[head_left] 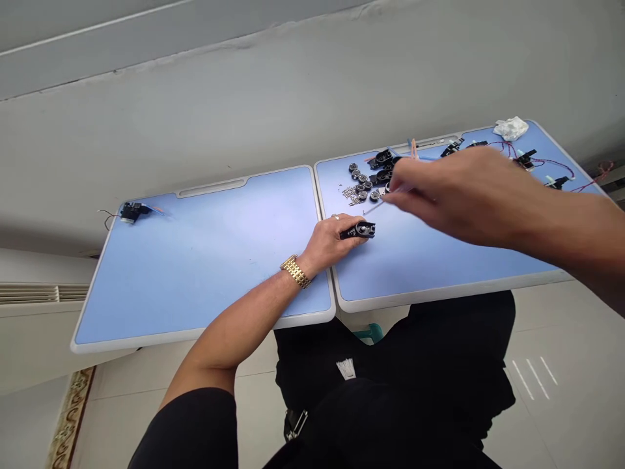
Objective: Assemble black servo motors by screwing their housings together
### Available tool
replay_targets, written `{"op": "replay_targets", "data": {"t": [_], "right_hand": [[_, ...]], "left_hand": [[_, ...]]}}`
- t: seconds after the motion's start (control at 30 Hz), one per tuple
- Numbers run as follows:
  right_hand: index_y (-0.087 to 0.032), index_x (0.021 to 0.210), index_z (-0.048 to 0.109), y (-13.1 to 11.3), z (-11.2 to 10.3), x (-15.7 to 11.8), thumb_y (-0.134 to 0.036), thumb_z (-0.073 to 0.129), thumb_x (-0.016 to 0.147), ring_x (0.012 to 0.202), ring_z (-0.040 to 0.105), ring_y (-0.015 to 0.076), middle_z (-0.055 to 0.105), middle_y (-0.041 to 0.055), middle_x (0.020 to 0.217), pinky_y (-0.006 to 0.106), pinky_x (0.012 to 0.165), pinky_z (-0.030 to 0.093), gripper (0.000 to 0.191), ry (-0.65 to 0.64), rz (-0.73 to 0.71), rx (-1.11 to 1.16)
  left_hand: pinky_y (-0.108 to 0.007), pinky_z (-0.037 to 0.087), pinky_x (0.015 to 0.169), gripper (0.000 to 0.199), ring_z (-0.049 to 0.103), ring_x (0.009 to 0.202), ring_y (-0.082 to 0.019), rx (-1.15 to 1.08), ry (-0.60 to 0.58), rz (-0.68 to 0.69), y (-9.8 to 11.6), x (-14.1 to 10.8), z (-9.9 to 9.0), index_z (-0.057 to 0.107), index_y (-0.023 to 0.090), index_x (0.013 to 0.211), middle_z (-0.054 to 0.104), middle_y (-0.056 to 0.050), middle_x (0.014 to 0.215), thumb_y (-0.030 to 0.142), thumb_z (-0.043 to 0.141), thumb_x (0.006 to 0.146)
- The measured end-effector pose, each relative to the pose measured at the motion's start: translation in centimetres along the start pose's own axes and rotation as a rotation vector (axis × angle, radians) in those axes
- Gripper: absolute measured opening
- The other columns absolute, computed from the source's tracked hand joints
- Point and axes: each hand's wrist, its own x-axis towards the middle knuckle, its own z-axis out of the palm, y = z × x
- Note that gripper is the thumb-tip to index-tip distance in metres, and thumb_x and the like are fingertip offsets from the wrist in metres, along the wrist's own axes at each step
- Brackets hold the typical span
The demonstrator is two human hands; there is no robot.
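My left hand [328, 245], with a gold watch at the wrist, grips a small black plastic housing [358, 230] just above the right-hand table. A round metallic piece shows inside the housing's open side. My right hand [449, 192] is closed around a screwdriver, whose thin shaft [377, 206] slants down and left toward the housing. At its tip is a tiny speck, perhaps a screw; the tip stays apart from the housing. The right hand is a little blurred and hides most of the screwdriver's handle.
Loose screws [349, 195] lie beside several round black-and-metal parts [360, 177]. More black housings [382, 159] are behind them. At the far right are wired black assemblies [526, 159] and a crumpled tissue [510, 128]. Another black assembly [131, 212] sits on the left table [219, 260].
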Motion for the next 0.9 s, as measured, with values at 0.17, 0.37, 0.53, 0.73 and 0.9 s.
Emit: {"op": "replay_targets", "data": {"t": [0.17,0.37,0.53,0.73,0.9], "right_hand": [[-0.031,0.098,0.074,0.3,-0.4,-0.2,-0.042,0.079,0.101,0.078,0.072,0.0202,0.081,0.0010,0.091,0.042,0.072,0.054,0.012,0.425,0.217,0.376],[-0.029,0.089,0.069,1.7,6.7,1.7,-0.031,0.086,0.085,0.060,0.065,0.0169,0.074,-0.0006,0.072,0.036,0.054,0.048,0.017,0.570,0.349,0.906],[-0.031,0.090,0.065,2.9,11.2,1.1,-0.048,0.087,0.086,0.062,0.068,0.0183,0.071,-0.0020,0.072,0.035,0.051,0.048,0.028,0.648,0.477,1.030],[-0.027,0.092,0.070,3.9,11.6,-0.1,-0.044,0.092,0.086,0.064,0.069,0.0164,0.074,0.0006,0.075,0.032,0.051,0.050,0.028,0.683,0.490,1.066],[-0.026,0.091,0.072,3.5,10.7,-0.1,-0.034,0.090,0.086,0.063,0.071,0.0171,0.075,0.0000,0.074,0.032,0.051,0.050,0.021,0.696,0.481,1.089]], "left_hand": [[-0.038,0.064,0.097,0.027,0.079,0.103,-0.020,-0.009,0.020,0.038,-0.4,0.0,0.3,0.082,0.026,0.123,0.085,-0.004,0.114,0.024,0.085,0.096],[-0.039,0.062,0.098,0.041,0.074,0.107,-0.022,0.049,0.016,0.031,-0.7,-0.1,0.3,0.076,0.028,0.139,0.078,-0.005,0.116,0.027,0.084,0.099],[-0.038,0.061,0.094,0.042,0.070,0.101,-0.020,0.058,0.030,0.042,-0.7,-0.3,0.2,0.075,0.029,0.142,0.074,-0.004,0.112,0.033,0.085,0.101],[-0.037,0.062,0.091,0.045,0.071,0.099,-0.019,0.015,0.066,0.094,-0.5,-0.5,0.2,0.076,0.029,0.142,0.074,-0.005,0.110,0.037,0.088,0.099],[-0.036,0.063,0.087,0.039,0.073,0.097,-0.018,0.040,0.126,0.145,0.1,-0.7,0.1,0.078,0.027,0.138,0.076,-0.005,0.110,0.028,0.085,0.100]]}}
